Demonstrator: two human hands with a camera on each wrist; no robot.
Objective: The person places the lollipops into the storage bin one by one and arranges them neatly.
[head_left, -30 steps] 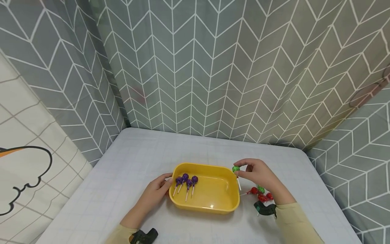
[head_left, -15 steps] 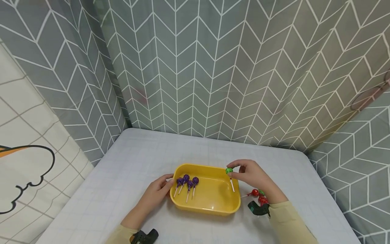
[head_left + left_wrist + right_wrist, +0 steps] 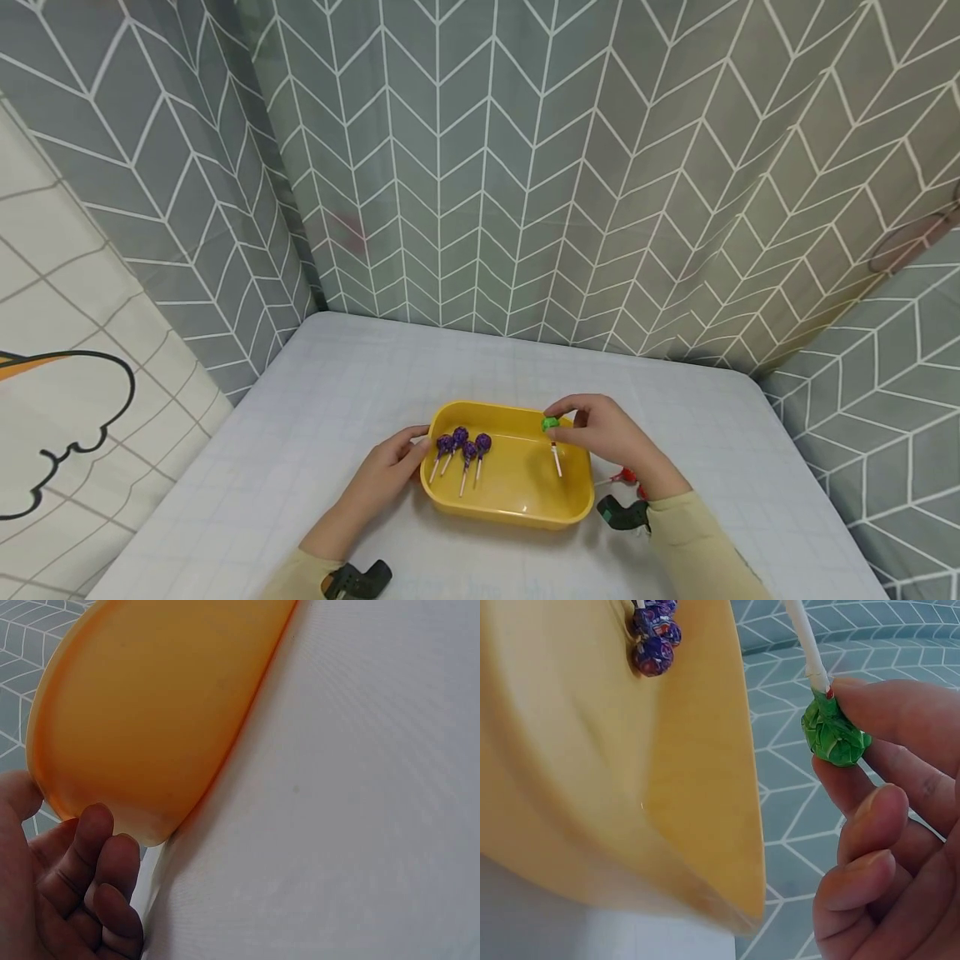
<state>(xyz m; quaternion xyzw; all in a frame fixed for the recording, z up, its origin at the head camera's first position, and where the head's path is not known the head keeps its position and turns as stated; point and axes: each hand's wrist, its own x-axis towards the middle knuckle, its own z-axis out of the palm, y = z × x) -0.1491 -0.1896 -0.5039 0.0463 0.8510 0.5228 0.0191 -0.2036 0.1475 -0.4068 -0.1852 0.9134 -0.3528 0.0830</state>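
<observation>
The right hand (image 3: 892, 825) pinches a green-wrapped lollipop (image 3: 834, 733) by its head, between thumb and fingertip; the lower fingers bend in toward the palm. The white stick (image 3: 805, 639) points toward the picture's top, with a speck of red at the wrapper's neck. The lollipop and the yellow tray (image 3: 712, 757) do not touch. Inside the tray, purple-wrapped lollipops (image 3: 653, 655) bunch at the foot of one wall, well apart from the near rounded corner. A grey-green chevron-patterned curtain (image 3: 787, 795) stands behind.
</observation>
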